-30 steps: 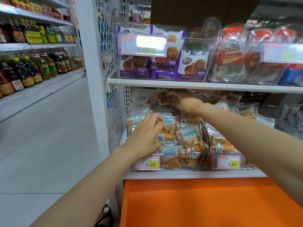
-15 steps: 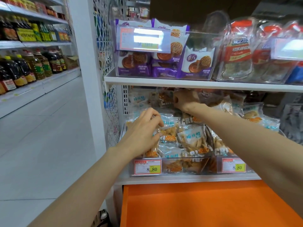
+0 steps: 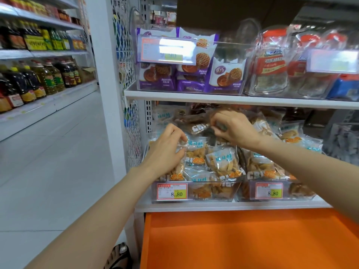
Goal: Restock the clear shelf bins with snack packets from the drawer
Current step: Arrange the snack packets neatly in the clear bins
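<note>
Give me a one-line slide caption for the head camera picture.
Left hand pinches a clear snack packet, right hand a brown packet, over the heaped clear bin.

You reach the clear bin (image 3: 194, 199) only through the low slot under the upper shelf (image 3: 223, 99); heaped snack packets (image 3: 221, 162) fill most of it. The wire mesh panel (image 3: 129, 123) walls your left, and the open orange drawer (image 3: 242, 239) juts out below.

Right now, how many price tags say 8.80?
2: one price tag on the left bin, another on the right bin. More may be hidden.
</note>
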`<action>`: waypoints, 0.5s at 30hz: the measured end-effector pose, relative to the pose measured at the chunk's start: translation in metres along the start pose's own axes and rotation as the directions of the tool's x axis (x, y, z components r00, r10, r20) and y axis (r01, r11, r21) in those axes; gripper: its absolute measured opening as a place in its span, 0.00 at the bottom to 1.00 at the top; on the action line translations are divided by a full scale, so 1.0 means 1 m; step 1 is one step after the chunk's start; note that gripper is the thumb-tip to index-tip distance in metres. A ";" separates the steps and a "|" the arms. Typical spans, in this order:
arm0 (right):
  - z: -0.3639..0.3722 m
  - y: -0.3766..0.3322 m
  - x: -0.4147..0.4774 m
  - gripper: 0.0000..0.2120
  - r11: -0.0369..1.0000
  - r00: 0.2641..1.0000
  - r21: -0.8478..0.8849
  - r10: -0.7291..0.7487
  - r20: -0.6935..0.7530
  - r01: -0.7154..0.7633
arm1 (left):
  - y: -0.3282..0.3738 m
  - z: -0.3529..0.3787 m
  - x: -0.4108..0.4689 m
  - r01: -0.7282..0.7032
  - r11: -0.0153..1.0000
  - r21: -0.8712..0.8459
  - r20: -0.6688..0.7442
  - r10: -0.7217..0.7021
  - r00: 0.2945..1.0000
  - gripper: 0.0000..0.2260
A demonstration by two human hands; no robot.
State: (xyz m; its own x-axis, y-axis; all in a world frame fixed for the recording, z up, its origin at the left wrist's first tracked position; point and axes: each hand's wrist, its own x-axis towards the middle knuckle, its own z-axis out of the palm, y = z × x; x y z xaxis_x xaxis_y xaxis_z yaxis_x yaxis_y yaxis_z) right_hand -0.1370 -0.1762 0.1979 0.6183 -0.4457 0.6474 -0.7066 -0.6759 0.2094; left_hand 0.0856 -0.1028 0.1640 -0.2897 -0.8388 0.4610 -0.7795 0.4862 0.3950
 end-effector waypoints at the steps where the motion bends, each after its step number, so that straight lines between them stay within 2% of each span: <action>1: -0.002 -0.001 0.000 0.06 0.999 0.999 0.000 -0.047 0.017 0.047 | 0.000 0.001 0.001 0.006 1.000 -0.006 -0.012 -0.006 1.000 0.07; 4: -0.005 0.000 -0.003 0.04 0.989 0.987 -0.019 -0.148 0.056 0.149 | 0.000 0.004 0.005 0.014 1.000 -0.002 -0.019 -0.014 1.000 0.12; 8: -0.002 0.004 -0.013 0.10 0.990 0.988 -0.088 -0.104 0.118 0.114 | 0.003 0.009 0.011 -0.006 0.996 0.087 0.018 0.004 1.000 0.20; 11: -0.007 -0.001 -0.020 0.20 0.990 0.999 -0.134 0.043 0.011 -0.041 | 0.004 0.017 0.017 -0.020 0.973 0.231 -0.033 0.029 0.999 0.20; 13: -0.009 -0.005 -0.025 0.19 0.981 0.995 -0.184 0.050 -0.082 -0.064 | 0.008 0.022 0.023 0.009 0.965 0.264 -0.103 0.019 0.994 0.20; 15: -0.009 -0.005 -0.032 0.15 0.965 0.995 -0.260 0.013 -0.097 -0.038 | 0.012 0.024 0.031 0.041 0.960 0.278 -0.187 0.012 0.982 0.19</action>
State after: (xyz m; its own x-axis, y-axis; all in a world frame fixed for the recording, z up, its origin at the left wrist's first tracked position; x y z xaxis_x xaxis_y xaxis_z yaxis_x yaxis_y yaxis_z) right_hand -0.1559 -0.1532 0.1827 0.5727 -0.3954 0.7181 -0.7948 -0.4823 0.3684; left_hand 0.0541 -0.1290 0.1642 -0.1905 -0.7724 0.6059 -0.9142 0.3644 0.1771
